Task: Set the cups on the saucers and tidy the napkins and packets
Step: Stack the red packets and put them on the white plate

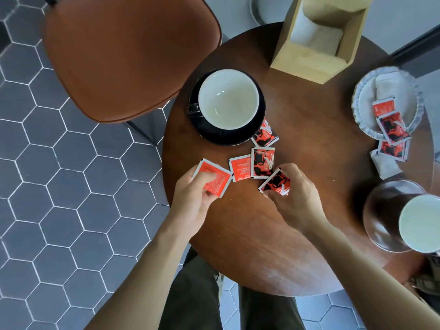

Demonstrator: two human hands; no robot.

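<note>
At the near left edge of the round wooden table [309, 163], the person's left hand [192, 201] pinches a red packet [212, 178] between thumb and fingers, holding it just off the table's rim. The right hand [297, 198] is closed on a red-and-black packet [276, 183] that tilts up from the tabletop under the fingertips.

Between the hands and a little farther in, three more packets lie flat: a plain red one [240, 167] touching a red-and-black one [262, 162], and another [265, 135] partly tucked under the rim of the black saucer [223, 136]. A white-lined cup [228, 98] sits on that saucer, handle to the left.

To the far right, a pale scalloped plate [364, 96] holds a folded napkin [392, 84] and two packets [392, 126]; one more packet [392, 151] and a white napkin [387, 166] lie just off its near edge. At the near right, a second cup [421, 222] stands on a brown saucer [381, 210]. A wooden napkin holder [307, 60] stands at the far side, with napkins inside. A brown chair [128, 55] is at the left, over grey hexagonal floor tiles [59, 198].
</note>
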